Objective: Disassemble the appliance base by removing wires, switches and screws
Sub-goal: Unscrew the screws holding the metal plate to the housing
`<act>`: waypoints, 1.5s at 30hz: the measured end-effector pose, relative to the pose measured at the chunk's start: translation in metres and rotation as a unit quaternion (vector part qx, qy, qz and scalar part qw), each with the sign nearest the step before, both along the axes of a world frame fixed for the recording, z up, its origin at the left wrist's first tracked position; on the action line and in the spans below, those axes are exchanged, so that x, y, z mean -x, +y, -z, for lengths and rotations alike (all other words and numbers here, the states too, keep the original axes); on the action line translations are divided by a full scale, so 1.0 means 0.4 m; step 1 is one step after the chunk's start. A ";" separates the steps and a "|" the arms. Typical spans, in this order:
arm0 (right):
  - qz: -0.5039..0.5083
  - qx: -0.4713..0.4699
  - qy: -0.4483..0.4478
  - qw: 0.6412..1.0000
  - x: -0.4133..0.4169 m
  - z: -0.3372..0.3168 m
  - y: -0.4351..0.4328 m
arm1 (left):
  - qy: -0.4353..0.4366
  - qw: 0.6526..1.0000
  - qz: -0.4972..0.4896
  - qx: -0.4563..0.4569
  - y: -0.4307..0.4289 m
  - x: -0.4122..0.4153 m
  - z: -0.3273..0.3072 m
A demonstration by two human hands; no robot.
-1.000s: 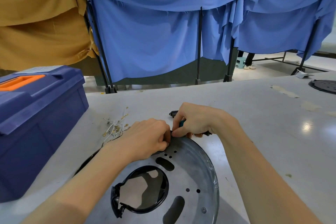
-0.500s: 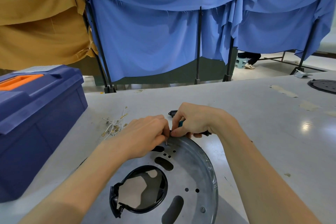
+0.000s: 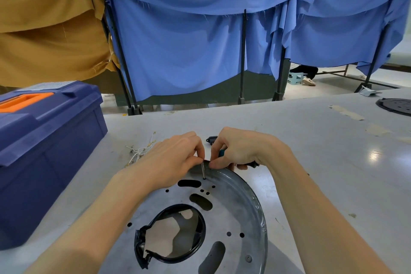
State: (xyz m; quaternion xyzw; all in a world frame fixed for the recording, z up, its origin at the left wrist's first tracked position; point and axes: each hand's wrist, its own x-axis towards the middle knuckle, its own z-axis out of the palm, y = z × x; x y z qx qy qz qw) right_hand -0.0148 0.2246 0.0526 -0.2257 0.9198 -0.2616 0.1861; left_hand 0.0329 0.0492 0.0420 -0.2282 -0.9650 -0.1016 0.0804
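Observation:
A round grey metal appliance base (image 3: 240, 213) lies on the table in front of me, with slots, small holes and a black plastic ring (image 3: 155, 256) round its central opening. My right hand (image 3: 240, 149) grips a screwdriver with a teal and black handle (image 3: 221, 153) at the base's far rim. Its thin metal shaft (image 3: 203, 171) stands with the tip in a small hole of the base. My left hand (image 3: 175, 158) pinches the shaft just above the base. One screw (image 3: 248, 258) sits near the base's right rim.
A dark blue toolbox (image 3: 44, 140) with an orange handle stands at the left. A bundle of white wires (image 3: 139, 151) lies beyond my left hand. A small black part (image 3: 210, 139) lies behind my hands. A black round plate (image 3: 395, 105) sits at the far right.
My left hand has lifted off the base's rim, and its fingertips now pinch the screwdriver shaft, which shows standing in a hole. My right hand stays put.

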 end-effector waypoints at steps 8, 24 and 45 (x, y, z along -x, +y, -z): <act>-0.016 0.052 0.054 0.997 0.005 0.001 0.007 | 0.021 0.994 -0.001 -0.112 -0.009 0.013 0.006; 0.101 -0.037 0.014 0.994 0.036 0.028 0.108 | -0.039 0.995 -0.024 -0.090 -0.009 0.030 0.055; 0.137 -0.153 0.011 0.979 0.028 0.060 0.106 | -0.070 0.994 -0.047 -0.067 -0.009 0.039 0.066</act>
